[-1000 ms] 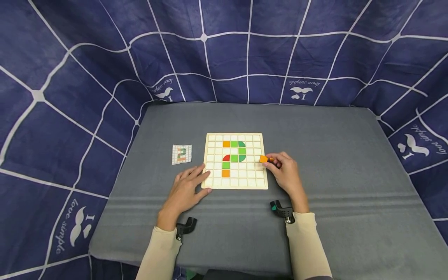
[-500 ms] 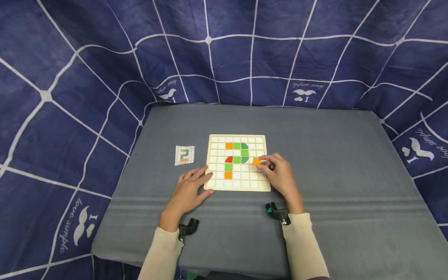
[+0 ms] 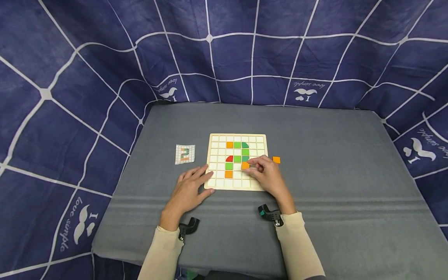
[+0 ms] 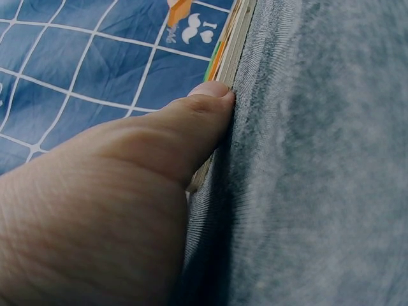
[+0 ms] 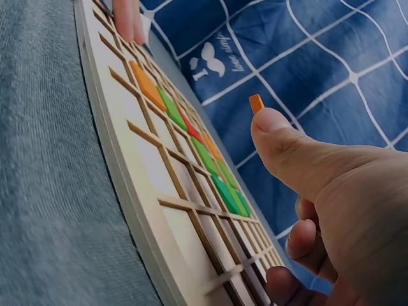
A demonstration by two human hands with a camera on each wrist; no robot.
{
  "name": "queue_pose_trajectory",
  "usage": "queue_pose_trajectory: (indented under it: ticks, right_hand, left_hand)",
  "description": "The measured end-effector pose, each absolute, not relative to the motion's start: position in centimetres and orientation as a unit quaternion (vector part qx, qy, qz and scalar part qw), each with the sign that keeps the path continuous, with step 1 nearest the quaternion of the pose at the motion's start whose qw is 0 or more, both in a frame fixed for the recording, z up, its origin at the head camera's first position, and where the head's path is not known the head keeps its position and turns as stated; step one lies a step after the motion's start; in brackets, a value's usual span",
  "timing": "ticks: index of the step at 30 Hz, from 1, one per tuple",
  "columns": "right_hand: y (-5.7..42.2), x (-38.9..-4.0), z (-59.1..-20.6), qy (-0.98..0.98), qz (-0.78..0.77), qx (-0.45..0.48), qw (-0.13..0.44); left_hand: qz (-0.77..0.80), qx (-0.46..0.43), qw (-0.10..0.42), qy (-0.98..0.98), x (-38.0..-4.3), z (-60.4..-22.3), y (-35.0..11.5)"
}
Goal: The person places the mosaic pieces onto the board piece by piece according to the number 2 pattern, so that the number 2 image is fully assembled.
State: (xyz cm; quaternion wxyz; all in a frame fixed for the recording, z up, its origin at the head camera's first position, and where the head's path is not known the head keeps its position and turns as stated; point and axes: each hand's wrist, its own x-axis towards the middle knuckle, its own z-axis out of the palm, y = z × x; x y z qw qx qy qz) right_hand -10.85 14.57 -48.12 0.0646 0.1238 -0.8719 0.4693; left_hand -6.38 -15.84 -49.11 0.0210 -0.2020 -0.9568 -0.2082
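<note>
A light wooden grid board lies on the table, with several orange, green and red tiles set in its cells. My left hand rests at its lower left corner, fingertips over the edge; the left wrist view shows the thumb against the board's side. My right hand pinches an orange square tile between thumb and index finger, above the cells just below the dark green rounded tile. In the right wrist view this orange tile shows past the thumb tip.
Another orange square tile lies on the grey cloth right of the board, beside my right hand. Left of the board is a small paper card printed with a coloured grid pattern. A dark blue curtain hangs behind the grey table.
My right hand has moved left with the orange tile, from the board's right edge to over its middle. The other orange tile has come into view behind it. My left hand stays put.
</note>
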Motion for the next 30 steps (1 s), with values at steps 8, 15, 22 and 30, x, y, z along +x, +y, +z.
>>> queue_pose_trajectory:
  ticks: [8, 15, 22, 30]
  right_hand:
    - [13.9, -11.0, -48.5, -0.87, 0.463, 0.154, 0.065]
    - [13.6, -10.6, -48.7, -0.882, 0.445, 0.15, 0.037]
    - [13.5, -10.1, -49.1, -0.895, 0.413, 0.165, 0.032]
    - [13.0, -10.6, -49.1, -0.903, 0.375, 0.2, 0.059]
  left_hand:
    - [-0.208, -0.21, 0.041, -0.954, -6.4, -49.0, -15.8]
    - [-0.206, -0.206, 0.02, -0.956, -6.3, -49.0, -15.7]
    - [-0.215, -0.209, 0.02, -0.954, -6.0, -49.2, -15.5]
    - [-0.213, -0.206, 0.021, -0.955, -6.2, -48.9, -15.8]
